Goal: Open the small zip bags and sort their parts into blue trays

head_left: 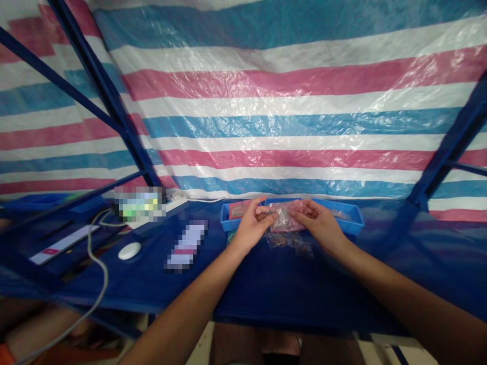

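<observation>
Nearest, at the bottom edge, two bare arms, well apart down low and closer together up at the hands; under them the dark blue table, smooth and a bit shiny; off to the left on it, a grey cable in a long curve, a white oval thing just beside the cable, and a flat white strip with a small pink mark; a little farther in, a blurred patch, too smeared to tell; in the middle, just above the table, the left hand and the right hand, near each other but not touching; between them a small clear bag, crinkly, with tiny dark bits inside; pinched on its left side by the left thumb and fingertips, pinched on its right side by the right thumb and fingertips; other fingers curled in, not spread; just below the held bag, flat on the table, a few more little bags, side by side and touching one another; right behind the hands, a low blue tray, with something pink-red at its left end, too small to tell; far back, a big striped sheet in pink, white and blue, wrinkled, with clear plastic over part of it; in front of the sheet, slanted dark blue bars on the left and more on the right.
</observation>
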Motion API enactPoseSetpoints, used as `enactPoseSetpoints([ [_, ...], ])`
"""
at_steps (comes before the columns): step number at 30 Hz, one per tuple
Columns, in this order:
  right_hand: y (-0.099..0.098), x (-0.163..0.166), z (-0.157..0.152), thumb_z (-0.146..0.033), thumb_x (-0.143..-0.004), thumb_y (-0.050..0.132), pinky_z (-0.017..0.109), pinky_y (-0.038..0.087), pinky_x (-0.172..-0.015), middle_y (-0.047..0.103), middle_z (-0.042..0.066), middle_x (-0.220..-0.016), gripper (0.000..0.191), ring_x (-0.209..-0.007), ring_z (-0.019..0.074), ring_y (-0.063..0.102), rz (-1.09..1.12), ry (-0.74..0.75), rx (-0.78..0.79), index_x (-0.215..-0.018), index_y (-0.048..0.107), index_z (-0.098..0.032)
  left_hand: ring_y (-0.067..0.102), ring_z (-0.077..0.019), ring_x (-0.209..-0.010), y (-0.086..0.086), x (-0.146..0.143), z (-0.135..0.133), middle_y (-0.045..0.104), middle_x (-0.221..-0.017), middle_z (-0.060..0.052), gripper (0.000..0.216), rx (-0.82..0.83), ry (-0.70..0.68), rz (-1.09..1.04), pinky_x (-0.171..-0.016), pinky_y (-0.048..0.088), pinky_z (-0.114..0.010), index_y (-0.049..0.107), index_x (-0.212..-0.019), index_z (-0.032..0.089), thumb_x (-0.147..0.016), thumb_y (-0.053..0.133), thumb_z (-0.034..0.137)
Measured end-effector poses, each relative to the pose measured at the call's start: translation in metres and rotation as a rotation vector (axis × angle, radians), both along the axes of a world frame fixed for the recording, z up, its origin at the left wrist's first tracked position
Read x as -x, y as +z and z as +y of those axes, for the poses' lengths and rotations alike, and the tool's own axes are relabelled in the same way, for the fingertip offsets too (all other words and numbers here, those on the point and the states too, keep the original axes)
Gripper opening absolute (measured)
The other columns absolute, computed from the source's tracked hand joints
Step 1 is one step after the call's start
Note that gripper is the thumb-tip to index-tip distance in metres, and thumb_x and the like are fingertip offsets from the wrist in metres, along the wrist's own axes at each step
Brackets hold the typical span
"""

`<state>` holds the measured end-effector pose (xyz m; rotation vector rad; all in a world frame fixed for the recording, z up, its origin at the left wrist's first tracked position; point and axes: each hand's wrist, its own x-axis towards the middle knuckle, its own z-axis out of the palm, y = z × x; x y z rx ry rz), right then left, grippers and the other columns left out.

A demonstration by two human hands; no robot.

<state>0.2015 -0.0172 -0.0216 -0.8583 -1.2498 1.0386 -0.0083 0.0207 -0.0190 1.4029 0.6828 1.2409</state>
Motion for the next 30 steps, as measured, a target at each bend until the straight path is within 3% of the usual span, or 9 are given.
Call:
enactPoseSetpoints([
  [5, 0.006, 0.001, -0.003, -0.052, -0.076, 0.090, 0.041, 0.062, -0.086, 0.081, 0.004, -0.103, 0.042, -0.093, 0.0261, 0.076, 0.013, -0.170, -0.033, -0.104, 0.071, -0.027, 0.069, -0.0235, -0.111, 0.002, 0.001, -0.002, 0.069, -0.129, -0.012, 0.057, -0.135, 0.115, 0.149, -0.087, 0.056, -0.032, 0.065, -0.127, 0.021, -0.077, 0.090, 0.035],
  [8, 0.009, 0.002, -0.006, -0.050, -0.079, 0.089, 0.041, 0.063, -0.081, 0.081, 0.005, -0.105, 0.041, -0.092, 0.0268, 0.076, 0.000, -0.095, -0.044, -0.108, 0.070, -0.028, 0.064, -0.0282, -0.127, 0.006, 0.001, -0.008, 0.068, -0.137, -0.013, 0.050, -0.270, 0.145, 0.249, -0.096, 0.055, -0.036, 0.070, -0.126, 0.022, -0.081, 0.088, 0.037],
  [13, 0.007, 0.003, -0.007, -0.050, -0.078, 0.089, 0.039, 0.061, -0.072, 0.081, 0.003, -0.098, 0.045, -0.083, 0.0264, 0.076, -0.048, -0.050, -0.029, -0.112, 0.070, -0.028, 0.073, -0.0215, -0.097, 0.006, -0.001, -0.014, 0.075, -0.110, -0.010, 0.058, -0.267, -0.031, 0.223, -0.089, 0.057, -0.035, 0.062, -0.139, 0.021, -0.087, 0.083, 0.034],
  [17, 0.007, 0.003, -0.008, -0.051, -0.075, 0.090, 0.035, 0.057, -0.062, 0.081, 0.002, -0.094, 0.050, -0.073, 0.0234, 0.074, -0.061, -0.043, 0.001, -0.114, 0.069, -0.029, 0.068, -0.0260, -0.118, 0.006, 0.000, -0.014, 0.067, -0.136, -0.013, 0.063, -0.314, 0.054, 0.239, -0.096, 0.056, -0.035, 0.063, -0.140, 0.024, -0.083, 0.086, 0.033],
  [20, 0.008, 0.005, -0.011, -0.050, -0.077, 0.090, 0.033, 0.055, -0.056, 0.080, 0.001, -0.089, 0.051, -0.066, 0.0211, 0.071, -0.082, -0.011, 0.019, -0.118, 0.068, -0.028, 0.069, -0.0241, -0.115, 0.008, 0.000, -0.012, 0.072, -0.125, -0.012, 0.062, -0.253, -0.024, 0.150, -0.096, 0.055, -0.035, 0.061, -0.141, 0.023, -0.085, 0.085, 0.033],
  [23, 0.009, 0.009, -0.013, -0.047, -0.078, 0.089, 0.036, 0.061, -0.069, 0.081, 0.002, -0.097, 0.048, -0.080, 0.0236, 0.075, -0.079, 0.040, 0.010, -0.118, 0.070, -0.028, 0.071, -0.0170, -0.094, 0.010, 0.000, -0.010, 0.075, -0.102, -0.007, 0.054, -0.169, -0.078, 0.065, -0.088, 0.054, -0.030, 0.064, -0.135, 0.019, -0.086, 0.084, 0.032],
  [26, 0.008, 0.011, -0.012, -0.045, -0.076, 0.091, 0.039, 0.062, -0.086, 0.082, 0.004, -0.110, 0.047, -0.097, 0.0261, 0.077, -0.084, 0.120, 0.018, -0.116, 0.072, -0.028, 0.069, -0.0138, -0.089, 0.011, 0.002, -0.008, 0.073, -0.096, -0.004, 0.053, -0.140, -0.014, 0.013, -0.086, 0.052, -0.026, 0.065, -0.131, 0.019, -0.084, 0.085, 0.030],
  [30, 0.004, 0.009, -0.007, -0.045, -0.077, 0.091, 0.039, 0.061, -0.088, 0.083, 0.004, -0.107, 0.043, -0.093, 0.0243, 0.078, -0.052, 0.109, 0.037, -0.111, 0.072, -0.025, 0.067, -0.0122, -0.083, 0.012, 0.004, -0.006, 0.069, -0.089, 0.001, 0.063, -0.092, 0.006, -0.018, -0.083, 0.051, -0.025, 0.059, -0.138, 0.021, -0.081, 0.085, 0.029],
])
